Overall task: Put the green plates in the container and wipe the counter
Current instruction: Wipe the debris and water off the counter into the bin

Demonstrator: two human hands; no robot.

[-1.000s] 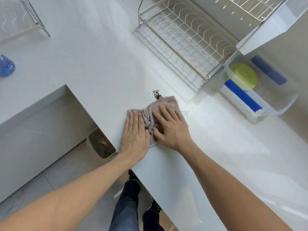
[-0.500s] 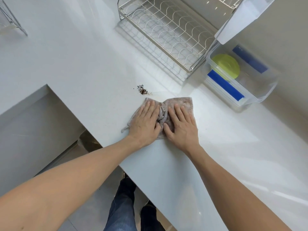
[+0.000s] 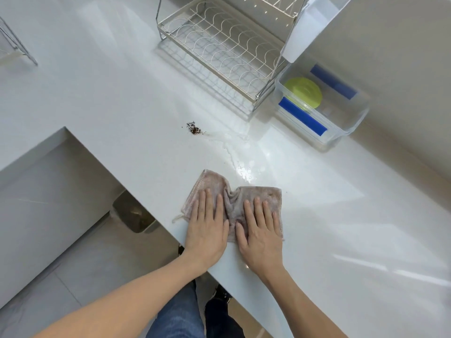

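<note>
Already the green plates (image 3: 303, 93) lie in the clear container (image 3: 351, 128) by the dish rack (image 3: 219, 52); wiping remains. Brown crumbs (image 3: 194, 128) and a wet streak (image 3: 234, 152) sit beyond the cloth (image 3: 231, 198), so push forward over both with even pressure. Left hand (image 3: 206, 228) and right hand (image 3: 262, 231) press it flat on the surface (image 3: 341, 215), fingers straight, side by side.

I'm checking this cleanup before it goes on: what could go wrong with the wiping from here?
1. The brown crumbs lie apart from the cloth, farther up the counter; strokes kept near the edge may miss them.
2. The wet streak beside the crumbs could smear them into a stain.
3. Left hand and right hand press the cloth at the counter's edge, so pulled dirt may drop to the floor.
</note>
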